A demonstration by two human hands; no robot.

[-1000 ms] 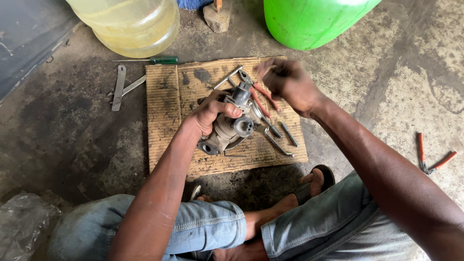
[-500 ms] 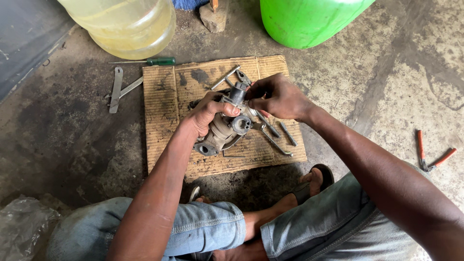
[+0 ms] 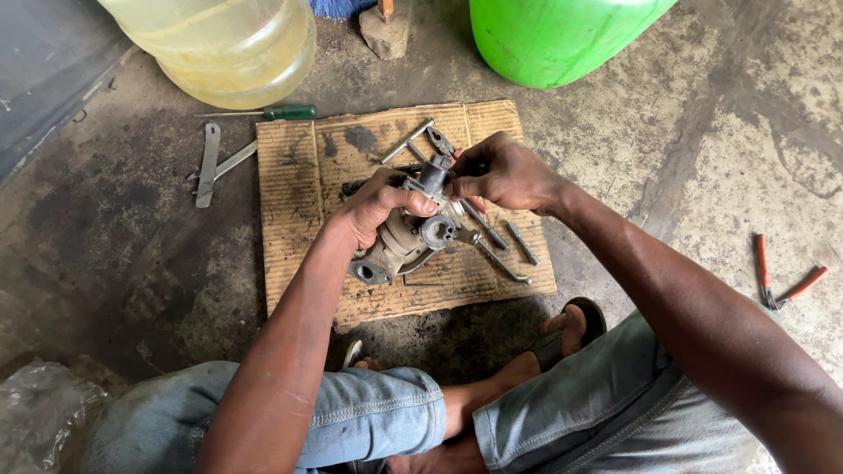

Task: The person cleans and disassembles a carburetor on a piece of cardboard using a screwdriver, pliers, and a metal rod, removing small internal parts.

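Note:
My left hand [image 3: 373,211] grips a grimy grey metal carburettor-like part [image 3: 406,239] and holds it just above a greasy cardboard sheet [image 3: 299,211]. My right hand [image 3: 500,171] has its fingers pinched on the dark fitting at the top end of that part [image 3: 433,172]. Loose bolts and a long metal rod [image 3: 496,259] lie on the cardboard under and right of my hands. A thin metal bar [image 3: 406,140] lies at the sheet's far side.
A green-handled screwdriver [image 3: 277,112] and flat spanners [image 3: 211,162] lie left of the cardboard. A yellowish plastic jug [image 3: 228,44] and a green drum [image 3: 553,35] stand beyond it. Red-handled pliers [image 3: 777,281] lie on the concrete at right. My knees and sandalled foot [image 3: 571,329] are below.
My right hand has come down from the far edge of the cardboard onto the top of the metal part. The left hand keeps holding the part in about the same place.

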